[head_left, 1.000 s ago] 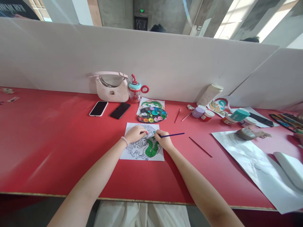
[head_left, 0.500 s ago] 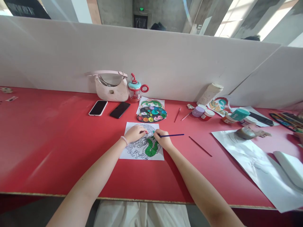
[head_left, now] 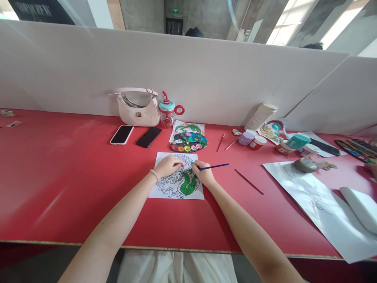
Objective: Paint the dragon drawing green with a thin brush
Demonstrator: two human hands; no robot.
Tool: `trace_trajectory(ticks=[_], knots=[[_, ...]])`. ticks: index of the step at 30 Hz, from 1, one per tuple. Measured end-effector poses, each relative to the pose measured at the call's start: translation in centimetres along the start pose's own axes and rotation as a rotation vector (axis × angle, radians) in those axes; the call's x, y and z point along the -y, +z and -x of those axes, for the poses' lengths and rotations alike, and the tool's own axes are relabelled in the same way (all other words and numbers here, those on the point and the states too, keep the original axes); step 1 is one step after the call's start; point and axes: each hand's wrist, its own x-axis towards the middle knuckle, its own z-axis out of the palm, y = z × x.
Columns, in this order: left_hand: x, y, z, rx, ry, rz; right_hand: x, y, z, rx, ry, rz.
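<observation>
A white sheet with a dragon line drawing [head_left: 172,188], partly painted green, lies on the red table [head_left: 73,184]. My left hand [head_left: 167,166] rests curled on the sheet's upper part, with nothing visible in it. My right hand [head_left: 204,174] pinches a thin blue paintbrush [head_left: 215,166], its tip down on the drawing near the green area and its handle pointing right. A round paint palette [head_left: 189,142] with several colours sits just beyond the sheet.
Two phones [head_left: 121,134] and a pale pink handbag [head_left: 138,107] lie at the back left, with a small teal-lidded bottle [head_left: 167,110] beside the bag. Paint jars [head_left: 252,140], loose brushes [head_left: 249,181] and large white sheets [head_left: 318,204] fill the right side. A white partition [head_left: 206,74] backs the table.
</observation>
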Motion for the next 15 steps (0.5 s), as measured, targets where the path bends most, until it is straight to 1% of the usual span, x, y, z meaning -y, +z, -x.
trace_trajectory(ticks=[15], knots=[[-0.08,-0.06,0.02,0.012,-0.006,-0.014,0.2,-0.05,0.03,0.015,-0.015,-0.012]])
